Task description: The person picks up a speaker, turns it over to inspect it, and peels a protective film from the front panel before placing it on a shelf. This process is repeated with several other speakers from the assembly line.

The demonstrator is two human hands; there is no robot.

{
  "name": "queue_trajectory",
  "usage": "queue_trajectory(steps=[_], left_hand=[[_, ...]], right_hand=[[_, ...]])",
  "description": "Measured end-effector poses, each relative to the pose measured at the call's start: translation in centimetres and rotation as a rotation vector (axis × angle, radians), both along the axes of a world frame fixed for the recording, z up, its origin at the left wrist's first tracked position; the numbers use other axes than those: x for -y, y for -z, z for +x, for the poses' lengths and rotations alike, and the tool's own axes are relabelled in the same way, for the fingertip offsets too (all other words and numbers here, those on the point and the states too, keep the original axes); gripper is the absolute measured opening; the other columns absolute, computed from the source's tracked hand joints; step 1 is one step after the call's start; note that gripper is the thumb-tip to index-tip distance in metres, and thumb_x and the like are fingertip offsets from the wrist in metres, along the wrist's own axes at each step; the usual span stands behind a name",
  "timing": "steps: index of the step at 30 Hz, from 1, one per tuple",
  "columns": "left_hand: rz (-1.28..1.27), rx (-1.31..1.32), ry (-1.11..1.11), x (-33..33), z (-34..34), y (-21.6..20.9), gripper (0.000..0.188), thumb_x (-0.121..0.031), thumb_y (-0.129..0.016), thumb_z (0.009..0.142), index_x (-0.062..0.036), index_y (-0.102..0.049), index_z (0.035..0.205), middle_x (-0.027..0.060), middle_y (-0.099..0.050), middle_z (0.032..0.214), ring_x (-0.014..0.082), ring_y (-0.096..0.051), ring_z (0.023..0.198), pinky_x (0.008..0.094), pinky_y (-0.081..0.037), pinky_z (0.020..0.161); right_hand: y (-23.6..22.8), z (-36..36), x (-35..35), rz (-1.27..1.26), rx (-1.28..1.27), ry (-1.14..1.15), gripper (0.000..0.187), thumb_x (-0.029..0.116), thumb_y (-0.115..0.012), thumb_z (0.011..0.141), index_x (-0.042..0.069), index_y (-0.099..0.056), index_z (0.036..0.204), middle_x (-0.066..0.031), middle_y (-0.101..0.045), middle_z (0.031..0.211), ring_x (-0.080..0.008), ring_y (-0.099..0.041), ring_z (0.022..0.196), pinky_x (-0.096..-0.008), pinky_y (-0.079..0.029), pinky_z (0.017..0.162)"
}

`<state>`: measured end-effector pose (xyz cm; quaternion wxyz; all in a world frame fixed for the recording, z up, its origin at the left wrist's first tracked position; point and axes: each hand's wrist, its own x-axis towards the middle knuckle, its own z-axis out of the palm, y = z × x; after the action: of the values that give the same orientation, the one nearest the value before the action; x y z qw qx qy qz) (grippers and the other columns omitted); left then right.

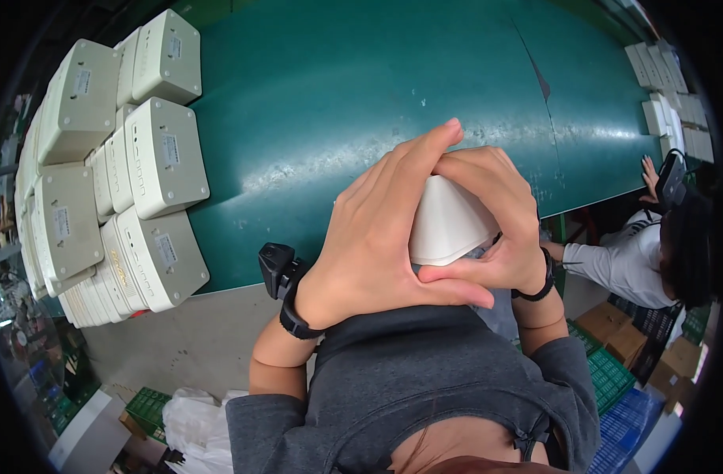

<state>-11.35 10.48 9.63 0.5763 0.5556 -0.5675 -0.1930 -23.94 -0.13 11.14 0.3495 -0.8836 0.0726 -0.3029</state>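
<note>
Between my two hands is a white plastic housing (450, 221), held up close to my body at the near edge of the green table. My left hand (381, 225) wraps its left side, fingers over the top and thumb along the lower edge. On the other side my right hand (495, 209) curls round it, thumb beneath near the left thumb. Much of the housing is hidden behind my fingers, so its full shape does not show. Black straps circle both wrists, and a small black device (279, 270) sits on the left one.
Stacks of off-white boxy devices (168, 158) stand at the table's left end. The green table (322, 87) has a dark tear (541, 83) at far right. More white units (665, 118) and a co-worker (626, 257) are at the right. Green crates (610, 375) stand below.
</note>
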Motion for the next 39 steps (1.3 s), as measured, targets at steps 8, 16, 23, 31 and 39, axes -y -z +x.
queue_trajectory(steps=[8,16,23,31,39], left_hand=[[0.02,0.036,0.014,-0.2,0.5,-0.1,0.104,-0.05,-0.086,0.047,0.0,-0.043,0.129,0.0192,-0.057,0.114,0.0359,-0.06,0.1,0.0399,-0.049,0.085],[-0.127,0.11,-0.05,-0.1,0.4,1.4,0.096,-0.046,-0.086,0.05,-0.0003,-0.047,0.125,0.0193,-0.058,0.115,0.0346,-0.062,0.097,0.0378,-0.051,0.082],[0.028,-0.081,0.058,-0.5,1.9,-0.6,0.089,-0.029,-0.088,0.056,-0.0001,-0.045,0.129,0.0172,-0.058,0.12,0.0308,-0.06,0.105,0.0347,-0.047,0.089],[0.255,-0.061,-0.244,-4.4,5.0,1.1,0.081,-0.02,-0.086,0.061,0.0013,-0.044,0.127,0.0166,-0.061,0.107,0.0276,-0.063,0.098,0.0349,-0.049,0.085],[0.11,-0.345,-0.668,-8.9,8.7,1.1,0.081,-0.019,-0.083,0.065,0.0008,-0.04,0.131,0.0125,-0.058,0.112,0.0201,-0.058,0.103,0.0324,-0.046,0.088]], right_hand=[[0.0,0.2,-0.1,-0.026,-0.015,0.004,0.068,0.04,-0.083,0.053,0.0,-0.062,0.105,-0.0113,-0.064,0.098,-0.0273,-0.06,0.083,-0.0355,-0.046,0.074],[0.0,0.3,0.0,-0.093,-0.01,-0.029,0.065,0.039,-0.082,0.055,-0.001,-0.063,0.102,-0.0119,-0.063,0.097,-0.0273,-0.061,0.082,-0.035,-0.046,0.072],[-1.2,1.2,0.9,-0.004,-0.044,-0.035,0.063,0.034,-0.081,0.058,-0.002,-0.062,0.106,-0.0126,-0.064,0.097,-0.0297,-0.06,0.087,-0.037,-0.046,0.077],[-3.5,7.2,4.4,0.199,-0.18,-0.439,0.07,0.035,-0.079,0.068,0.001,-0.053,0.124,-0.014,-0.054,0.123,-0.0295,-0.055,0.107,-0.0379,-0.042,0.093],[3.0,25.4,17.7,-0.068,-0.122,0.228,0.087,0.047,-0.071,0.075,-0.002,-0.034,0.137,-0.0234,-0.045,0.132,-0.0329,-0.043,0.124,-0.0389,-0.035,0.103]])
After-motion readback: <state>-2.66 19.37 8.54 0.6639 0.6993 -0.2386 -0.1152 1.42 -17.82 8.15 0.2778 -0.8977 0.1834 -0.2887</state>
